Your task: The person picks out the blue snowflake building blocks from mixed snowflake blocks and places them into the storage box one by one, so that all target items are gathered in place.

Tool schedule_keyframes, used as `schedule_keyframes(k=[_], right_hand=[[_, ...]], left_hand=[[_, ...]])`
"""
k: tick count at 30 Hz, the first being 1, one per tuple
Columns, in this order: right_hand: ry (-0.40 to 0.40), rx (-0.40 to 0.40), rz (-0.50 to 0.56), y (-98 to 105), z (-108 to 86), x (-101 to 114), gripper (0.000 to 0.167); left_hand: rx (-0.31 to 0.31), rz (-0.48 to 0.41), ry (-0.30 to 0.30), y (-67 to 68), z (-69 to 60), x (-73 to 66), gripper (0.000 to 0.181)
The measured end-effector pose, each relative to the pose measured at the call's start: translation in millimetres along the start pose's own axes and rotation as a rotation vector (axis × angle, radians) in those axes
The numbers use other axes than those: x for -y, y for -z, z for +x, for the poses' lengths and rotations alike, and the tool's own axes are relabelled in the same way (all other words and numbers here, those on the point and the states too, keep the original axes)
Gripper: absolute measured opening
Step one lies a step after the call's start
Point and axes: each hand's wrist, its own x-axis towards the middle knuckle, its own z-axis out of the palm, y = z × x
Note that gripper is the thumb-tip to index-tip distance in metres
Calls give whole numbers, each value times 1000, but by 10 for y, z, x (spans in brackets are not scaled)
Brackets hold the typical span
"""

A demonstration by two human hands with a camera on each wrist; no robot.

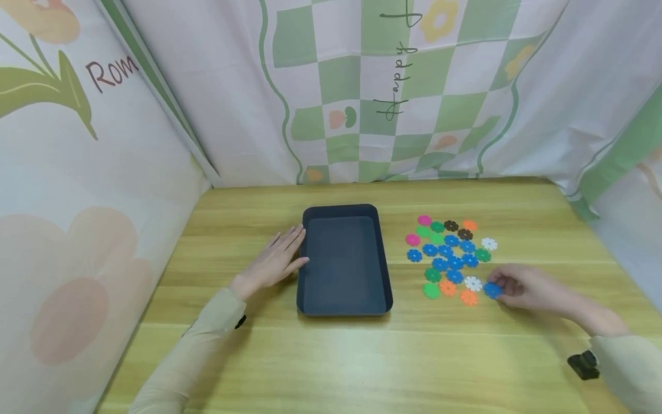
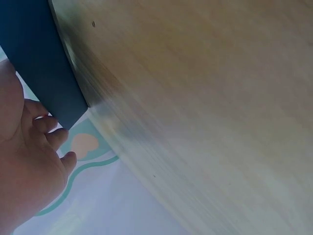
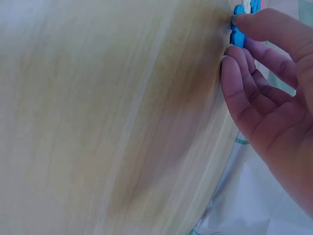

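A dark rectangular tray (image 1: 342, 264) lies on the table with nothing in it. My left hand (image 1: 274, 259) rests with extended fingers against its left side; in the left wrist view the tray's wall (image 2: 39, 63) shows beside the fingertips. Right of the tray, many flower-shaped plastic discs are spread flat, among them blue ones (image 1: 454, 263), a pink one (image 1: 412, 240) and an orange one (image 1: 469, 297). At the cluster's near right edge, my right hand (image 1: 530, 290) pinches a blue flower-shaped disc (image 1: 492, 290) between thumb and index finger, next to a white disc (image 1: 473, 283).
The wooden table (image 1: 341, 362) reaches back to a checked curtain (image 1: 383, 115). A printed fabric wall (image 1: 103, 230) stands along the left side. Green, brown and white discs also lie in the cluster, several of them close together or touching.
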Motion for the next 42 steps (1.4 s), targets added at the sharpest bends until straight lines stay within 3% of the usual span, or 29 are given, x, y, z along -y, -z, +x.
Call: schedule_keyframes(k=[11, 22, 31, 36, 42], right_hand=[[165, -132, -111, -54, -7, -22, 41], [138, -125, -138, -35, 39, 5, 38], [87, -84, -126, 45, 90, 88, 35], [133, -95, -121, 101, 291, 186, 36], [213, -96, -135, 122, 755, 391, 33]], left_hand=[[17, 10, 13, -2, 0, 9, 73], [12, 24, 18, -12, -8, 33, 73], [-4, 98, -2, 2, 49, -9, 72], [2, 113, -15, 30, 76, -28, 72], [3, 123, 7, 22, 27, 6, 71]])
